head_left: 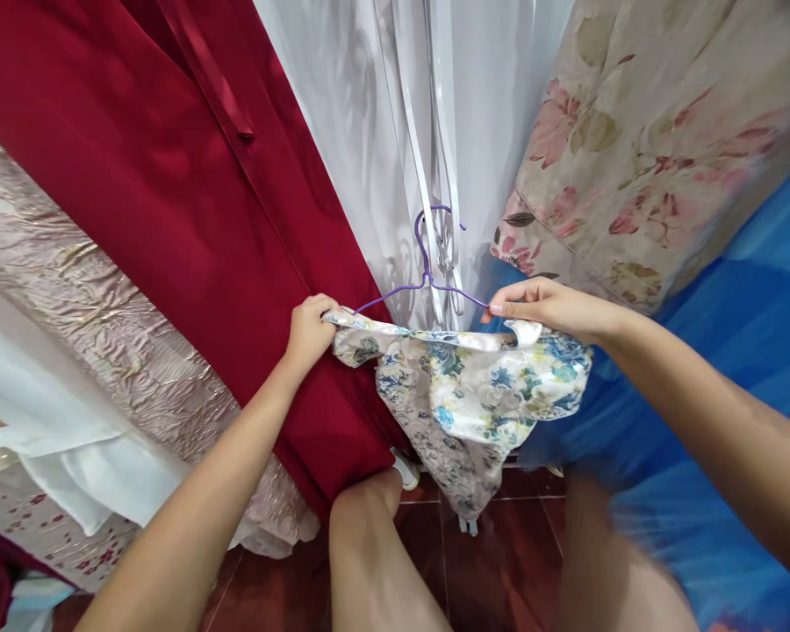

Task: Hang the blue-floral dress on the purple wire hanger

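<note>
A purple wire hanger [427, 279] hangs in front of me with its hook upward. Below its arms drapes a floral garment [480, 377], white with blue, green and yellow flowers, its top edge stretched nearly level. My left hand [312, 332] is closed at the garment's left end, by the hanger's left tip. At the other side my right hand [541, 305] pinches the hanger's right arm with thumb and finger, above the garment's right part. Its remaining fingers are partly hidden.
Long clothes hang close around: a dark red dress [190, 202], white fabric with straps [493, 96], a pink-flowered cloth [632, 158], blue tulle [730, 351] and a pink textured dress [138, 325]. My knees are below, over a dark red tiled floor [421, 562].
</note>
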A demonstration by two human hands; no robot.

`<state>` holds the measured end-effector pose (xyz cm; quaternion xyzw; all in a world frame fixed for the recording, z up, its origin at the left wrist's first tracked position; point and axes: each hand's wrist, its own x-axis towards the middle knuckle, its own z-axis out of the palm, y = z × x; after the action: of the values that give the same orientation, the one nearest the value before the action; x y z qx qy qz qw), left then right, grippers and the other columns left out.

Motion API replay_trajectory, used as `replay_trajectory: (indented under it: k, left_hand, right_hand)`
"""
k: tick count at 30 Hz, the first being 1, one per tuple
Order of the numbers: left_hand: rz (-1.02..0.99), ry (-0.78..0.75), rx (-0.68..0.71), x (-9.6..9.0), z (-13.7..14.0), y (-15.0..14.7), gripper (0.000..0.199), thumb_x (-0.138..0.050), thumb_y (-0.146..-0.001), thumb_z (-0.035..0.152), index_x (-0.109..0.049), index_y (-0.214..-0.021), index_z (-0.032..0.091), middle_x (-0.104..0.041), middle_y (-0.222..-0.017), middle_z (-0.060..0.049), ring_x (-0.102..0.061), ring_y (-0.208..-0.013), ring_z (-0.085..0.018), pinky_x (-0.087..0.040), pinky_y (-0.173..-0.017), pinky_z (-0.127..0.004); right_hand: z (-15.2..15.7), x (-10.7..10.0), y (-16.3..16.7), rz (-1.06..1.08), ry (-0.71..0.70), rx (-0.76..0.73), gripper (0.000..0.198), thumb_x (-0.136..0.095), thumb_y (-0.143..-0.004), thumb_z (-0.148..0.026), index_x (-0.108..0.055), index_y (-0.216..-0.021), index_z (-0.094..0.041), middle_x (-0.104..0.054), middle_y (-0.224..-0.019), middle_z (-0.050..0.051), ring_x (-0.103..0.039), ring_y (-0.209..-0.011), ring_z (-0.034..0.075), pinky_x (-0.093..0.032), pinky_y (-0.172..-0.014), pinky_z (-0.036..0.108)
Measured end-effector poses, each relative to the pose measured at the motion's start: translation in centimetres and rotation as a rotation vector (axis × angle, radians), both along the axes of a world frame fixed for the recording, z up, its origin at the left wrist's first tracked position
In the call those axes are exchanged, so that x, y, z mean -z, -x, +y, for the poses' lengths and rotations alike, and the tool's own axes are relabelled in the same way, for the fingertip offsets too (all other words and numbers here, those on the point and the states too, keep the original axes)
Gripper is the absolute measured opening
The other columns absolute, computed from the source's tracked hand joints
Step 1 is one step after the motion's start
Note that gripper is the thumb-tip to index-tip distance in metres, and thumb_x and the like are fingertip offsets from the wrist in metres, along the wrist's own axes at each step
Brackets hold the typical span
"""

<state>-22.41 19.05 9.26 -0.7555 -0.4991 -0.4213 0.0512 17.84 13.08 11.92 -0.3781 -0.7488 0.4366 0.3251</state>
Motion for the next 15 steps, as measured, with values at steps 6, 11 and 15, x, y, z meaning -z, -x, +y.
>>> replay_trajectory:
  k: [6,11,15]
  left_hand:
    - [-0.353,0.257,-0.009,-1.5,1.8,-4.3,0.020,-0.064,-0.073,0.024,-0.066,-0.089,0.013,-0.065,-0.087,-0.005,-0.056,-0.078,-0.016,-0.046,-0.073,-0.026]
    - [-0.416,0.387,0.187,-1.0,-0.1,-5.5,0.034,-0.054,-0.082,0.035,-0.063,-0.107,0.014,-0.070,-0.100,-0.006,-0.063,-0.088,-0.019,-0.050,-0.076,-0.026]
    - [-0.419,0.270,0.249,-0.1,-2.5,-5.4,0.033,-0.059,-0.083,0.033,-0.058,-0.112,0.016,-0.070,-0.098,-0.006,-0.065,-0.087,-0.018,-0.050,-0.077,-0.026]
  right_hand:
    - [-0.3,0.2,0.2,0.062,0.169,-0.039,0.038,-0.070,-0.083,-0.056,-0.078,-0.087,-0.019,-0.059,-0.055,-0.002,-0.039,-0.044,0.008,-0.028,-0.043,0.023]
    - [0.3,1.4,-0.6,0.228,0.223,0.065,0.051,-0.060,-0.088,-0.065,-0.078,-0.100,-0.019,-0.064,-0.065,0.002,-0.050,-0.051,0.011,-0.035,-0.044,0.022]
    - [2.3,3.8,-0.3,0.488,0.285,0.134,0.034,-0.079,-0.078,-0.048,-0.074,-0.099,-0.021,-0.066,-0.073,0.001,-0.060,-0.065,0.014,-0.042,-0.050,0.022]
